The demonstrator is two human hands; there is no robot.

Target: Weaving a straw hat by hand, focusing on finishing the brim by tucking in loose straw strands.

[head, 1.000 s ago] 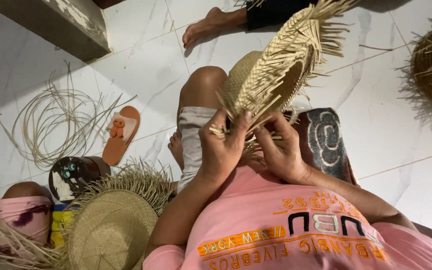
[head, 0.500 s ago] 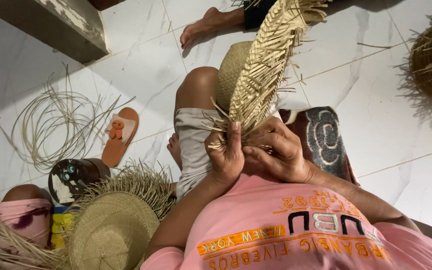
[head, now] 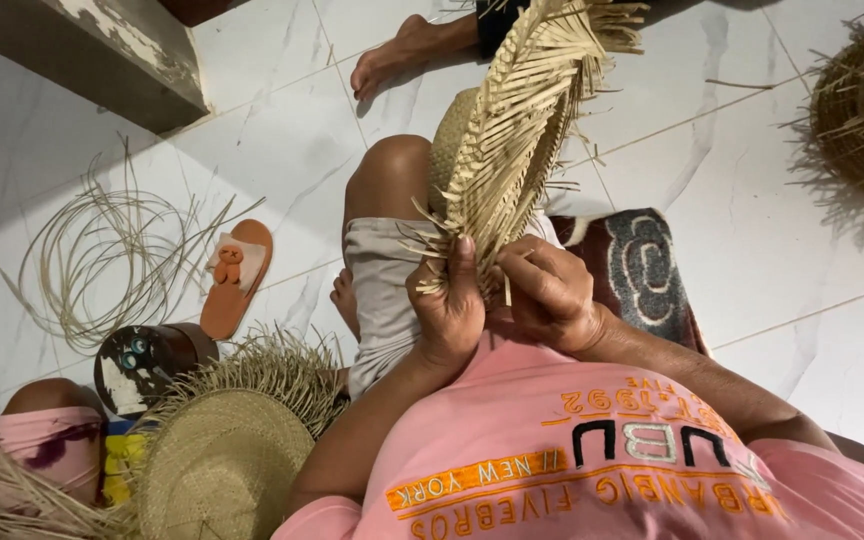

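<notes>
Holding item: unfinished woven straw hat, edge-on above the knee, loose strands at its rim. Left hand and right hand, each grip closed on its lower edge. Nearby: finished straw hat and orange sandal on the floor.

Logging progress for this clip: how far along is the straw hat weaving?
Done: the crown and much of the brim of the straw hat look woven. In hand: left hand and right hand pinch strands at the brim edge. Left: loose strand ends still stick out unfinished.

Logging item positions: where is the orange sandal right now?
In the head view, the orange sandal lies on the white floor at left, between the loose straw coil and the person's knee.
</notes>
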